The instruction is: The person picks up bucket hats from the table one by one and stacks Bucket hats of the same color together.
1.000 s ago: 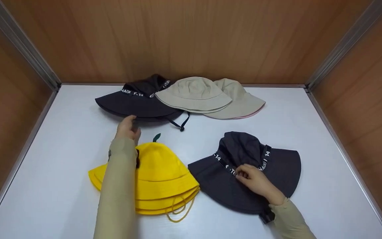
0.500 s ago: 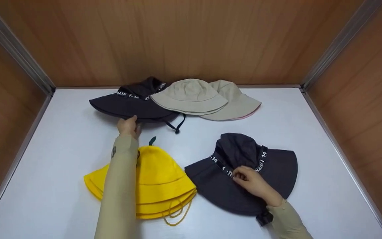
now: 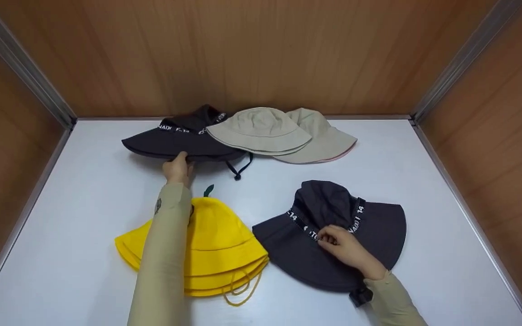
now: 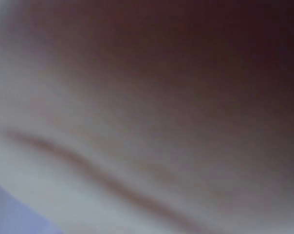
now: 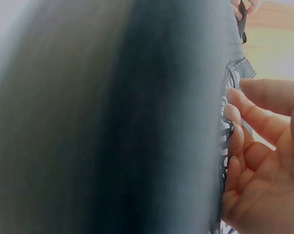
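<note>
At the back left lies a dark bucket hat (image 3: 170, 142) with white lettering on its band. My left hand (image 3: 178, 168) grips the front edge of its brim, thumb on top and fingers hidden beneath. The left wrist view is only a blur. At the front right, a second dark bucket hat (image 3: 297, 258) has a similar lettered band. My right hand (image 3: 345, 246) rests over its brim by the band, fingers loosely curled. In the right wrist view the fingertips (image 5: 232, 95) are beside the lettered band; no clear hold on it shows.
Stacked yellow hats (image 3: 224, 258) with a green leaf tip and yellow cord lie under my left forearm. Beige bucket hats (image 3: 263, 131) overlap the back dark hat on its right. Wooden panels (image 3: 261, 54) wall the white table (image 3: 451, 253) behind and at both sides.
My left hand has moved slightly forward and taken hold of the back dark hat's brim. Its cord has shifted a little. The right hand stays in place on the front dark hat.
</note>
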{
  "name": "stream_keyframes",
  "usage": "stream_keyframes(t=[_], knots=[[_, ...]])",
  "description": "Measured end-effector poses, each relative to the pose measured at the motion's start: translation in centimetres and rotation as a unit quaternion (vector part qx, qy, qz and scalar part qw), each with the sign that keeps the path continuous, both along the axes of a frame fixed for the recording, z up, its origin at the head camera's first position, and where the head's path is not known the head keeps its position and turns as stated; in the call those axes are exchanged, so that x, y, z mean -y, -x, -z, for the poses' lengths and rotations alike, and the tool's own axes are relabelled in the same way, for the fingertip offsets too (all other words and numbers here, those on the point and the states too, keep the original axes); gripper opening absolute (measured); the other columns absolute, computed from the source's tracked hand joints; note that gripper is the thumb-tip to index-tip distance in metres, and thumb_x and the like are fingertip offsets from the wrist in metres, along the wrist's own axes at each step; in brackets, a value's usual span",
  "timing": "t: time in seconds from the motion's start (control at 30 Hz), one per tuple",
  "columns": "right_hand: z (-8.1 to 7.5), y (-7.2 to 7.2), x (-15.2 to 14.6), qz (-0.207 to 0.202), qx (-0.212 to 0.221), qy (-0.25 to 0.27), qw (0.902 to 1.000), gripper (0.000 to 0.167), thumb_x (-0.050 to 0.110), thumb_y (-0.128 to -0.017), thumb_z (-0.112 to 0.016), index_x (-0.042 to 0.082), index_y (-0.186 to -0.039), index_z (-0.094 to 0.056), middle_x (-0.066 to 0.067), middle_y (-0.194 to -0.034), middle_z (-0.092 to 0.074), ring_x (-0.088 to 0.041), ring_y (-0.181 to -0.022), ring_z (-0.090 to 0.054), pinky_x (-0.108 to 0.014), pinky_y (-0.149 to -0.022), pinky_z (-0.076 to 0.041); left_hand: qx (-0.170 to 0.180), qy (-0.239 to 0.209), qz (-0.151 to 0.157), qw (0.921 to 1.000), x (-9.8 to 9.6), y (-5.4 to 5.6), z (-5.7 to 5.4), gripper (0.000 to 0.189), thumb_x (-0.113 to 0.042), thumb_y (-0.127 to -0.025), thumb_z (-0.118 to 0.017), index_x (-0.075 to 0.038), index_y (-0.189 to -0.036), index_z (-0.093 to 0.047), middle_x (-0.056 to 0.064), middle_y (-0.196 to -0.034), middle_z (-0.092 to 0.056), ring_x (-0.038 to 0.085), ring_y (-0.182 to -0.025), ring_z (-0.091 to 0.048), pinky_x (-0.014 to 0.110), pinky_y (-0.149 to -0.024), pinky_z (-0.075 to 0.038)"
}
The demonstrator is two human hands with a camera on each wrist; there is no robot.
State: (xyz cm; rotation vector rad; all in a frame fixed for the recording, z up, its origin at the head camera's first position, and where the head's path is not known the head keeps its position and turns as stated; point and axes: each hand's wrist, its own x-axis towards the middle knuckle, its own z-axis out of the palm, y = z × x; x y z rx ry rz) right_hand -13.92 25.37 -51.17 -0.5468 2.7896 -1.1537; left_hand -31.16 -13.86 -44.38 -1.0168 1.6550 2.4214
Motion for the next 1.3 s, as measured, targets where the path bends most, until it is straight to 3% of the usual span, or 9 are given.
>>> stream_keyframes(t=[0.13, 0.3, 0.4, 0.57, 0.67, 0.87, 1.1, 1.3], knots=[[0.1, 0.0, 0.1, -0.001, 0.003, 0.002, 1.0, 0.003, 0.009, -0.088, -0.064, 0.007, -0.09, -0.065, 0.004, -0.079, -0.054, -0.005, -0.073, -0.048, -0.022, -0.066, -0.042, -0.003, 0.004, 0.01, 0.9999, 0.2, 0.1, 0.2, 0.065, -0.021, -0.099, -0.047, -0.01, -0.152, -0.011, 0.006, -0.151, -0.03, 0.014, -0.129, -0.043, 0.021, -0.102, -0.04], [-0.1, 0.0, 0.1, 0.003, 0.006, 0.003, 1.0, 0.003, 0.008, -0.088, -0.063, 0.009, -0.09, -0.065, 0.004, -0.08, -0.054, -0.005, -0.073, -0.047, -0.022, -0.066, -0.042, -0.036, -0.008, 0.009, 0.9993, 0.0, 0.4, 0.0, 0.061, -0.015, -0.1, -0.043, -0.013, -0.152, -0.011, 0.007, -0.153, -0.027, 0.018, -0.135, -0.039, 0.026, -0.105, -0.039], [-0.2, 0.0, 0.0, 0.003, 0.009, 0.003, 0.9999, 0.005, 0.007, -0.088, -0.063, 0.011, -0.091, -0.065, 0.004, -0.08, -0.054, -0.005, -0.073, -0.048, -0.022, -0.066, -0.042, -0.057, -0.016, 0.006, 0.9983, -0.2, 0.5, -0.4, 0.06, -0.014, -0.1, -0.044, -0.013, -0.152, -0.014, 0.009, -0.151, -0.031, 0.02, -0.132, -0.042, 0.027, -0.104, -0.04], [-0.1, 0.2, -0.2, 0.008, 0.024, -0.001, 0.9997, 0.003, 0.01, -0.09, -0.063, 0.011, -0.091, -0.065, 0.004, -0.082, -0.054, -0.004, -0.074, -0.048, -0.022, -0.067, -0.042, -0.072, 0.018, 0.005, 0.9973, -0.2, 0.3, -1.6, 0.052, -0.015, -0.099, -0.045, -0.012, -0.147, -0.026, 0.009, -0.142, -0.041, 0.018, -0.12, -0.048, 0.027, -0.102, -0.041], [-0.1, 0.3, -0.2, 0.009, 0.027, -0.003, 0.9996, 0.003, 0.01, -0.09, -0.062, 0.01, -0.09, -0.066, 0.004, -0.082, -0.054, -0.004, -0.074, -0.048, -0.022, -0.067, -0.042, -0.087, 0.025, -0.011, 0.9959, 0.1, 0.2, -2.4, 0.05, -0.015, -0.099, -0.043, -0.012, -0.147, -0.027, 0.007, -0.141, -0.042, 0.016, -0.119, -0.048, 0.025, -0.102, -0.04], [-0.2, 0.7, -0.3, 0.01, 0.023, -0.006, 0.9997, 0.004, 0.011, -0.09, -0.062, 0.008, -0.09, -0.065, 0.004, -0.082, -0.054, -0.003, -0.074, -0.047, -0.022, -0.067, -0.042, -0.128, 0.004, -0.046, 0.9907, 1.1, -0.3, -4.2, 0.057, -0.014, -0.098, -0.042, -0.015, -0.15, -0.019, 0.003, -0.151, -0.03, 0.012, -0.13, -0.039, 0.023, -0.104, -0.036], [-0.2, 1.1, -0.4, 0.009, 0.024, -0.008, 0.9996, 0.004, 0.011, -0.09, -0.062, 0.008, -0.09, -0.065, 0.003, -0.083, -0.055, -0.003, -0.074, -0.048, -0.022, -0.067, -0.043, -0.168, -0.014, -0.094, 0.9812, 2.1, -1.0, -5.3, 0.047, -0.01, -0.097, -0.044, -0.013, -0.142, -0.034, 0.004, -0.135, -0.045, 0.011, -0.106, -0.049, 0.028, -0.097, -0.04], [-0.7, 1.5, -1.0, 0.001, 0.052, 0.002, 0.9986, 0.007, 0.013, -0.092, -0.061, 0.008, -0.093, -0.065, 0.001, -0.084, -0.057, -0.003, -0.075, -0.049, -0.022, -0.068, -0.043, -0.191, -0.039, -0.116, 0.9739, 2.9, -2.0, -6.6, 0.048, -0.011, -0.096, -0.046, -0.016, -0.143, -0.035, 0.001, -0.131, -0.049, 0.009, -0.101, -0.05, 0.024, -0.09, -0.04]])
